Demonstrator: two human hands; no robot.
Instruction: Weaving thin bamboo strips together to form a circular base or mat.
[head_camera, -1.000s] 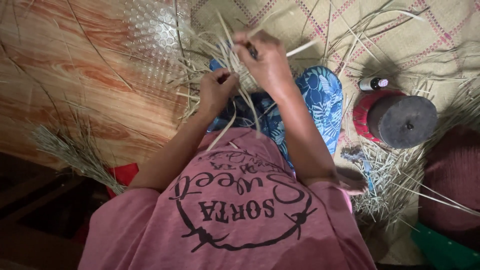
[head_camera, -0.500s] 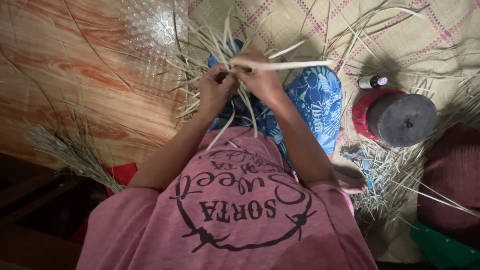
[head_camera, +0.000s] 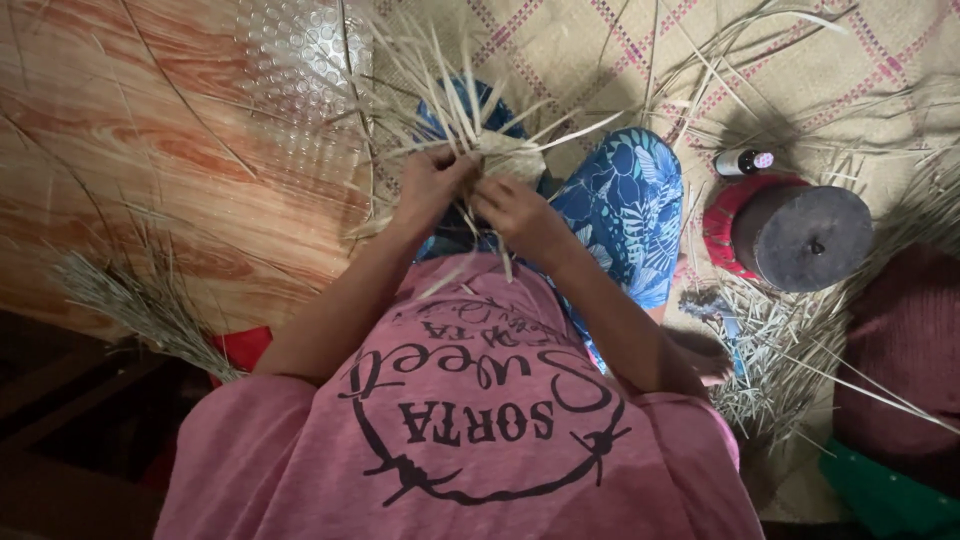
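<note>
Weaving step: left hand (head_camera: 428, 185) and right hand (head_camera: 512, 208) sat together over the lap, fingers closed on pale strips (head_camera: 455, 105) fanning up from the weave (head_camera: 505, 155). Judged best: keep strips taut, pinch close to crossing, feed one at a time.

Single view, taken from a camera worn on the person's head. It looked steeply down over the chest and lap to the floor (head_camera: 150, 150), so the far side of the scene lay at the top of the frame. The left hand (head_camera: 428, 187) and right hand (head_camera: 512, 208) sat close below the lens, just above centre. The woven mat (head_camera: 820, 80) filled the upper right. No second view overlapped it.
</note>
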